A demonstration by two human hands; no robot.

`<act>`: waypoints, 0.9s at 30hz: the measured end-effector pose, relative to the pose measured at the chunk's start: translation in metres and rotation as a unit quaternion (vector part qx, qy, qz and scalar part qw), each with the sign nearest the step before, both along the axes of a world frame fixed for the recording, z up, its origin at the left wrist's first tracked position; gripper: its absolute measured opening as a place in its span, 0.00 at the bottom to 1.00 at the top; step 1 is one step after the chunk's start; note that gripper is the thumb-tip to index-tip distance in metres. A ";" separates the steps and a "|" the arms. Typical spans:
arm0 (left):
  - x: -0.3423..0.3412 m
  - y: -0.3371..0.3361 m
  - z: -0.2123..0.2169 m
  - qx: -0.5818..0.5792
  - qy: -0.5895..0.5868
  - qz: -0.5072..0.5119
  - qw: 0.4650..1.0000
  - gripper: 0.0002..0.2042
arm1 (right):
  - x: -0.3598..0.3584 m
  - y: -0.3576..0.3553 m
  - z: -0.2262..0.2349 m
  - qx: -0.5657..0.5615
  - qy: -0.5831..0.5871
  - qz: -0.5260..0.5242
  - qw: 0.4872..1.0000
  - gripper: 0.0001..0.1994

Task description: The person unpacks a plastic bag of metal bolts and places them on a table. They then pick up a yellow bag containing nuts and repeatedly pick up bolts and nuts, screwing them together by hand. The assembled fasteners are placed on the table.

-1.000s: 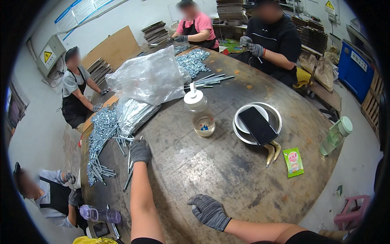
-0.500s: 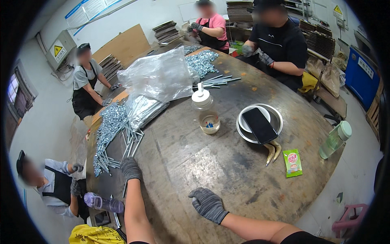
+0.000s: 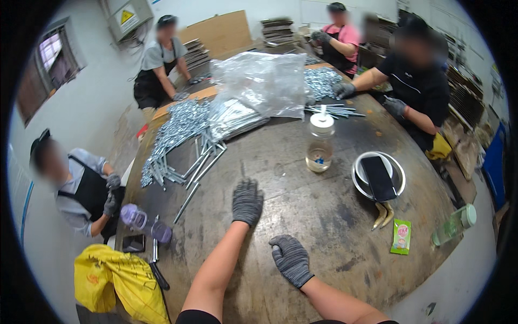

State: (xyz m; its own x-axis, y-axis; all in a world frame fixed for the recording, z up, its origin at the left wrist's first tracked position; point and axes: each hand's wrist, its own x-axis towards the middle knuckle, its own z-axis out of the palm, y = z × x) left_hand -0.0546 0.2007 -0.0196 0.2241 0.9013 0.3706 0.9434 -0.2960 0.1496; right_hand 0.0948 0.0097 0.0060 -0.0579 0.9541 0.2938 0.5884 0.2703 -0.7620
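My left hand (image 3: pixel 247 203), in a grey knit glove, lies over the bare metal tabletop with its fingers stretched out and a little apart; I see nothing held in it. Left of it is one loose metal rod (image 3: pixel 186 203), and beyond that a heap of loose rods (image 3: pixel 205 162) beside a mound of small shiny metal parts (image 3: pixel 181 127). My right hand (image 3: pixel 291 260), gloved alike, rests nearer to me on the table, back up. Its fingers curl downward, with the thumb at the left; nothing shows in it, though its palm is hidden.
A clear plastic bag (image 3: pixel 259 81) covers bundled rods. A white-lidded bottle (image 3: pixel 320 143), metal bowl (image 3: pixel 401 181) with a phone (image 3: pixel 377 178), green packet (image 3: pixel 401 236) and green bottle (image 3: pixel 454 225) stand rightward. Left are a purple bottle (image 3: pixel 145 221) and yellow bag (image 3: pixel 118 281). Several co-workers surround the table.
My left hand has left the rods and moved right, across the tabletop. My right hand stays on the table near me. The view has turned left; a co-worker at right now reaches toward the far parts pile.
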 end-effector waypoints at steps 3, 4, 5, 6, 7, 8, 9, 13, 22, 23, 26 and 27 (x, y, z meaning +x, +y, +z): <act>0.012 -0.012 0.005 -0.024 -0.003 -0.016 1.000 0.25 | -0.003 -0.003 0.004 -0.007 -0.006 -0.009 1.000 0.10; 0.011 -0.013 0.006 -0.018 -0.010 -0.014 1.000 0.24 | -0.004 -0.003 0.001 0.003 0.004 -0.013 1.000 0.10; 0.010 -0.015 0.008 -0.012 -0.017 -0.014 1.000 0.24 | -0.005 -0.002 -0.001 0.006 0.007 -0.010 1.000 0.10; 0.008 -0.015 0.008 -0.010 -0.022 -0.014 1.000 0.24 | -0.005 0.000 -0.002 0.012 0.011 -0.009 1.000 0.10; 0.007 -0.015 0.008 -0.007 -0.028 -0.015 0.999 0.23 | -0.006 0.000 -0.002 0.017 0.014 -0.009 1.000 0.09; 0.006 -0.015 0.008 -0.004 -0.033 -0.016 0.999 0.23 | -0.006 -0.001 -0.001 0.010 0.011 -0.007 1.000 0.09; 0.007 -0.015 0.008 -0.005 -0.038 -0.015 0.999 0.23 | -0.005 -0.002 0.002 0.005 0.007 -0.009 1.000 0.09; 0.009 -0.018 0.007 0.027 -0.070 -0.022 0.997 0.19 | -0.003 -0.003 0.002 0.027 0.009 -0.009 1.000 0.09; 0.009 -0.015 0.007 0.065 -0.112 -0.024 0.991 0.15 | -0.001 -0.001 0.000 0.027 0.022 -0.011 0.999 0.09; 0.009 -0.014 0.005 0.065 -0.108 -0.023 0.992 0.14 | -0.001 -0.003 0.001 0.019 0.018 -0.009 1.000 0.09; 0.006 -0.016 0.002 0.070 -0.096 -0.014 0.993 0.14 | -0.002 -0.002 0.002 0.007 0.016 -0.004 1.000 0.09; 0.008 -0.018 0.003 0.076 -0.089 -0.013 0.993 0.14 | -0.002 -0.003 0.002 0.004 0.020 -0.005 1.000 0.10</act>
